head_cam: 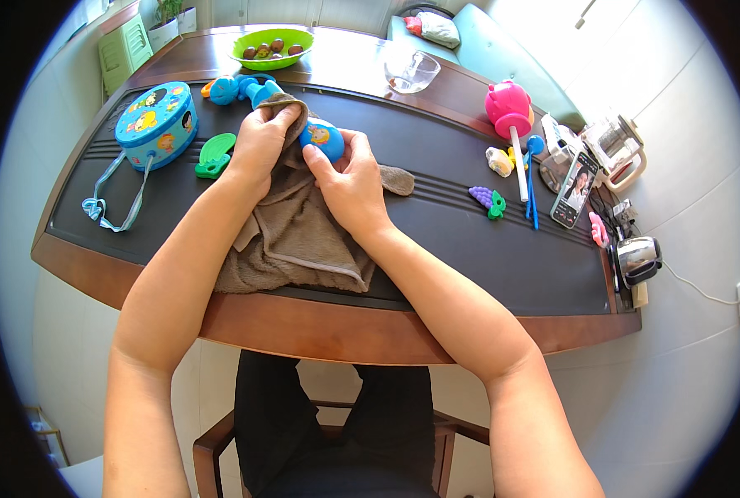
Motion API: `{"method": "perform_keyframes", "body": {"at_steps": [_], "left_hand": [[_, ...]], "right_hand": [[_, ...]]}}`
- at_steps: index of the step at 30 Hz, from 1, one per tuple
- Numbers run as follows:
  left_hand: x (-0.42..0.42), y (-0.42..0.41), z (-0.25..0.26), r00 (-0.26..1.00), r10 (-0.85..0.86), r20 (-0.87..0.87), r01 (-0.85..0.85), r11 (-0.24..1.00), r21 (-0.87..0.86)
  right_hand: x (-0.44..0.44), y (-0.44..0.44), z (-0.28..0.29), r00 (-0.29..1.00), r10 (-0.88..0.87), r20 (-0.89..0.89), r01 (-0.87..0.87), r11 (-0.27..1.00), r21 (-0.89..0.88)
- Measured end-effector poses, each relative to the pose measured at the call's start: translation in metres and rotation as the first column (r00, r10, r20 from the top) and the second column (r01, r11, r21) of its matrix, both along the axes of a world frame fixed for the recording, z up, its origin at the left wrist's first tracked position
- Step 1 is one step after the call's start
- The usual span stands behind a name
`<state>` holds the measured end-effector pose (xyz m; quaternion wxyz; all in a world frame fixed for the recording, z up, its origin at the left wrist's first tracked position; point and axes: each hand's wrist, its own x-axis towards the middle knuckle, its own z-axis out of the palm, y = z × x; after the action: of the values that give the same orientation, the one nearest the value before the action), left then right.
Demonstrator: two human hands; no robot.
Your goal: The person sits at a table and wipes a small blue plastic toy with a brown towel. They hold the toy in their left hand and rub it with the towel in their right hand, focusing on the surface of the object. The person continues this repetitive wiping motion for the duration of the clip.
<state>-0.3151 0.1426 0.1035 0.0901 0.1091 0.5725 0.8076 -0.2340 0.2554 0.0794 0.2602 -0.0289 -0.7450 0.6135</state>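
Observation:
A rounded blue toy (324, 140) with a cartoon figure printed on it is held by my right hand (352, 180), thumb on its near side. My left hand (263, 142) pinches a fold of a brown cloth (310, 239) against the toy's left side. The cloth drapes down over the table's front part, and one end sticks out to the right of my right hand. Part of the toy is hidden by cloth and fingers. Just beyond my left hand lie blue toy pieces (264, 92). A green toy (215, 155) lies left of that hand.
A blue toy drum (155, 124) with a ribbon stands at left. A green bowl (271, 50) of round brown items and a clear bowl (412, 71) sit behind. Rightward are a pink toy hammer (509, 112), blue sticks (531, 180), a grape toy (488, 202), a phone (574, 188) and a kettle (639, 260).

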Motion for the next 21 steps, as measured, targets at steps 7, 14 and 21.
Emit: {"method": "perform_keyframes", "body": {"at_steps": [7,14,21], "left_hand": [[-0.001,0.0001,-0.0006,1.0,-0.017,0.005,0.017,1.0,-0.015],[0.0022,0.0014,0.0017,0.998,-0.056,0.017,0.056,0.998,-0.012],[0.0039,0.0018,0.0026,0.992,-0.11,0.055,0.109,0.994,0.017]], "right_hand": [[0.0014,-0.0001,0.0024,0.999,-0.029,0.021,0.028,0.999,0.036],[-0.0008,0.0016,-0.0003,0.999,-0.036,0.02,0.035,0.999,0.035],[0.0024,0.0038,0.0057,0.998,-0.008,0.056,0.003,0.997,0.077]]}}
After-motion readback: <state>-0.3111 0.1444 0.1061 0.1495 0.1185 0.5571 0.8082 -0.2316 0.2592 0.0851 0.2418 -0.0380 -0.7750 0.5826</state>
